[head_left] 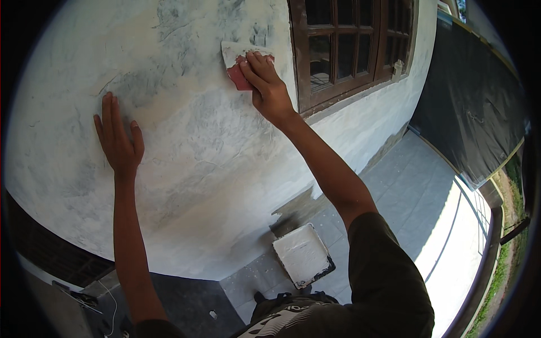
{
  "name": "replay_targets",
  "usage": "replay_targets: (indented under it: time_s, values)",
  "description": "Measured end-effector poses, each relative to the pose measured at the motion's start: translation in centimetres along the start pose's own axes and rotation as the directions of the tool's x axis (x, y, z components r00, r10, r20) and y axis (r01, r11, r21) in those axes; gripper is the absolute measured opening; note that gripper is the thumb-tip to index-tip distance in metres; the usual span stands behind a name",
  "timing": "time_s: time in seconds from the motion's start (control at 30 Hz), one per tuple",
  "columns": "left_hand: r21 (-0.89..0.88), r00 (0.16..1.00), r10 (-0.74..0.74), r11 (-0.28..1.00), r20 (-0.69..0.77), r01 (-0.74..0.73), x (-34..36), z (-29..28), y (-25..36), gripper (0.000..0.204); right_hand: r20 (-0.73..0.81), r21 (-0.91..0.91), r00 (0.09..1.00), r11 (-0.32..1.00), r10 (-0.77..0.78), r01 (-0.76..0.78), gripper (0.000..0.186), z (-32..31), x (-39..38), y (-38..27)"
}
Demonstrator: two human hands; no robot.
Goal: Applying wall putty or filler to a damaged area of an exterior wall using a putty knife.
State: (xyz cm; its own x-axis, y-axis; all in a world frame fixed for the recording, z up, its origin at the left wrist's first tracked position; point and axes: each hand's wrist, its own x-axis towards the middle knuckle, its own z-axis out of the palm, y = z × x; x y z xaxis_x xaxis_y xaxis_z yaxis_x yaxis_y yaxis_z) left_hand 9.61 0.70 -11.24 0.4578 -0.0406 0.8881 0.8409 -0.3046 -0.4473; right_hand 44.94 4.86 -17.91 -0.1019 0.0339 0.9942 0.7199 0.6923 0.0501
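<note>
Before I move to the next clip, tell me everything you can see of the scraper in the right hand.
The scraper is a flat, thin, angular tool, red where bare, with whitish filler smeared along its upper part. It looks like plastic, though that is uncertain. The right hand grips it, fingers covering part of its face. It sits tilted at the whitish wall, left of the brown-framed window.

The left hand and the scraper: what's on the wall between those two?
In the head view, no object shows between the left hand and the scraper, just a stretch of wall, patchy white and grey.
</note>
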Motion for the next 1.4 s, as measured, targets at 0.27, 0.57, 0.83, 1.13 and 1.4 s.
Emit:
replay_targets:
  time_s: [0.27,0.57,0.83,1.13,1.4]
  values:
    - [-0.046,1.0,-0.01,0.999,-0.012,0.009,0.2,0.1,0.3,0.059,0.461,0.395,0.881,0.865,0.105,-0.31,0.059,-1.9,-15.4,-9.5]
    - [-0.072,1.0,-0.017,0.997,-0.018,0.015,0.5,0.2,0.7,0.061,-0.242,-0.069,0.935,0.957,0.259,-0.283,0.053,-1.5,1.0,-0.5]
    - [-0.077,1.0,-0.014,0.997,-0.026,0.012,-0.1,0.1,0.1,0.062,0.25,0.025,0.929,0.957,0.274,-0.289,0.062,3.3,-12.7,-12.3]
    - [-0.103,1.0,-0.017,0.995,-0.008,0.016,0.0,-0.2,0.0,0.063,0.422,0.265,0.679,0.635,0.6,-0.726,0.036,-2.2,-17.4,-15.5]
    - [-0.111,0.999,-0.021,0.994,-0.028,0.017,0.1,0.5,0.8,0.061,-0.341,-0.069,0.718,0.746,0.606,-0.662,0.034,-3.6,-2.3,-2.1]
